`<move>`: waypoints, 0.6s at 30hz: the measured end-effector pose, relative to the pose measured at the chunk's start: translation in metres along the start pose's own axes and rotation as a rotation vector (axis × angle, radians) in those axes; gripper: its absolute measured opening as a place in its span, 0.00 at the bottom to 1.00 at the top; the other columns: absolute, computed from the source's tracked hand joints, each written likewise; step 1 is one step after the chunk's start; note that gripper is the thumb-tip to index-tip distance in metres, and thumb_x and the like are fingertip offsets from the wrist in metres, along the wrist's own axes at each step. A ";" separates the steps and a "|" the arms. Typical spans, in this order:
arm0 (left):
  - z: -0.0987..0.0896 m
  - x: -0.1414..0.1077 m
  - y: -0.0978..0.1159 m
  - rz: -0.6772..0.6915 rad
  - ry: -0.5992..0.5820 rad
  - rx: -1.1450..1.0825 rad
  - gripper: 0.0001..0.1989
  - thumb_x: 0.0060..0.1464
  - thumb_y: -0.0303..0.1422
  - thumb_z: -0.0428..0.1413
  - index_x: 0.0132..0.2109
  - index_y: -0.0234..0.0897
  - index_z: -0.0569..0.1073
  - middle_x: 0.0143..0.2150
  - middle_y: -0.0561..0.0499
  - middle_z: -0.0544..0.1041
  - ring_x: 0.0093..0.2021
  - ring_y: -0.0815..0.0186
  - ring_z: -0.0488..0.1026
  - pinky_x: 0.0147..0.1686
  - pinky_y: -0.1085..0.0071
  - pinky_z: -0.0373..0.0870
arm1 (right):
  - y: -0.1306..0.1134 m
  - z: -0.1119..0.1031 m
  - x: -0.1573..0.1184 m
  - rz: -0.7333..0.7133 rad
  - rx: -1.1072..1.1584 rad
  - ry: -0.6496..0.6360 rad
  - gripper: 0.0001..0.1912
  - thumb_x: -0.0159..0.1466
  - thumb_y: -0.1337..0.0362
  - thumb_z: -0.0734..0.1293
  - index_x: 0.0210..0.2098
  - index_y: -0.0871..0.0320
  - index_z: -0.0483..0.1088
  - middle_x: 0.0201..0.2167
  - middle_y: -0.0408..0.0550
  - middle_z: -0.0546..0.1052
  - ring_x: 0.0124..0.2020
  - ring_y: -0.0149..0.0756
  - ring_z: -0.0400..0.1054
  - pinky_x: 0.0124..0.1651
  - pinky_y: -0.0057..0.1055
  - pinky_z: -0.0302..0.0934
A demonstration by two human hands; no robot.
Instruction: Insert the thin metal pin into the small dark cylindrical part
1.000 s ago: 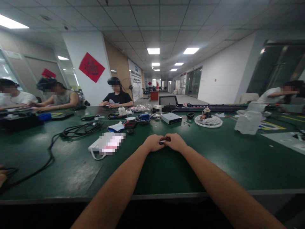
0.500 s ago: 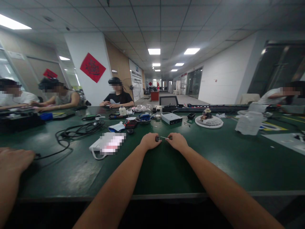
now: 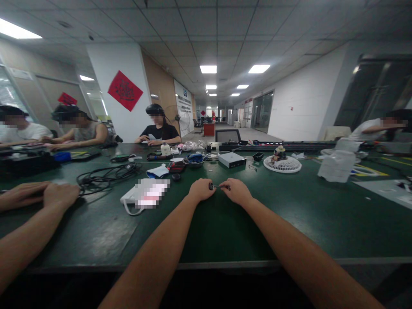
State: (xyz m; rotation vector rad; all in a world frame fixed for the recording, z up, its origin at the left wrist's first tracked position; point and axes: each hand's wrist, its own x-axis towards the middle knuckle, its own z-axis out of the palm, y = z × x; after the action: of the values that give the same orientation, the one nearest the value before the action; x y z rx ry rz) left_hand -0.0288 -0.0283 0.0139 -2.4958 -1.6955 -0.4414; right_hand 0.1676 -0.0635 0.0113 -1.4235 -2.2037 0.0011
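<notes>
Above the green tabletop [image 3: 222, 231], my left hand [image 3: 198, 189] is closed around a small dark round part [image 3: 211, 186], most of it hidden by the fingers. My right hand [image 3: 238, 191] pinches a thin screwdriver [image 3: 217, 186] whose slim metal shaft points left. Its tip meets or nearly meets the round part; I cannot tell whether they touch. The palm covers most of the handle. Beyond both hands sits a grey-white box [image 3: 231, 159] with a black front.
A co-worker's hands [image 3: 61, 195] rest at the left by a black cable [image 3: 106, 176]. A white pouch with a strap [image 3: 130, 199] and a black mouse [image 3: 176, 177] lie left of me. A white fan grille [image 3: 283, 166] and translucent plastic packaging [image 3: 336, 165] stand right.
The screwdriver and my right hand have shifted slightly left, closer to the round part. At the left, the co-worker's hands have moved inward, to the cable.
</notes>
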 end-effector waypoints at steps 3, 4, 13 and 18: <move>-0.002 -0.001 0.000 0.008 -0.002 -0.005 0.16 0.57 0.47 0.54 0.40 0.41 0.78 0.39 0.45 0.82 0.42 0.56 0.78 0.40 0.66 0.73 | 0.003 0.001 0.000 0.007 -0.024 -0.001 0.13 0.67 0.60 0.65 0.48 0.48 0.80 0.41 0.49 0.79 0.41 0.41 0.73 0.44 0.33 0.63; -0.002 -0.001 0.000 0.009 -0.001 -0.006 0.16 0.57 0.47 0.54 0.40 0.41 0.78 0.40 0.45 0.82 0.42 0.56 0.78 0.40 0.66 0.73 | 0.004 0.001 0.000 0.004 -0.030 -0.007 0.13 0.67 0.60 0.66 0.47 0.48 0.80 0.40 0.49 0.79 0.41 0.41 0.73 0.44 0.33 0.63; -0.001 -0.001 0.000 0.019 -0.001 -0.012 0.15 0.57 0.46 0.54 0.40 0.42 0.78 0.40 0.45 0.82 0.42 0.56 0.78 0.41 0.66 0.73 | -0.003 -0.006 -0.003 -0.062 -0.060 -0.018 0.15 0.68 0.59 0.64 0.50 0.45 0.79 0.45 0.47 0.79 0.45 0.40 0.72 0.47 0.32 0.63; -0.001 -0.002 0.001 0.028 0.003 -0.017 0.15 0.57 0.46 0.54 0.41 0.42 0.78 0.40 0.45 0.81 0.43 0.56 0.78 0.42 0.66 0.73 | -0.003 -0.002 0.000 -0.013 -0.097 -0.012 0.15 0.69 0.60 0.63 0.50 0.46 0.79 0.43 0.51 0.79 0.44 0.43 0.73 0.47 0.34 0.63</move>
State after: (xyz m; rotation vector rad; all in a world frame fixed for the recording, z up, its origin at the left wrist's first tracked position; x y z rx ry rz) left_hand -0.0288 -0.0305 0.0144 -2.5257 -1.6608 -0.4582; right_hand 0.1663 -0.0654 0.0132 -1.4638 -2.2501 -0.1035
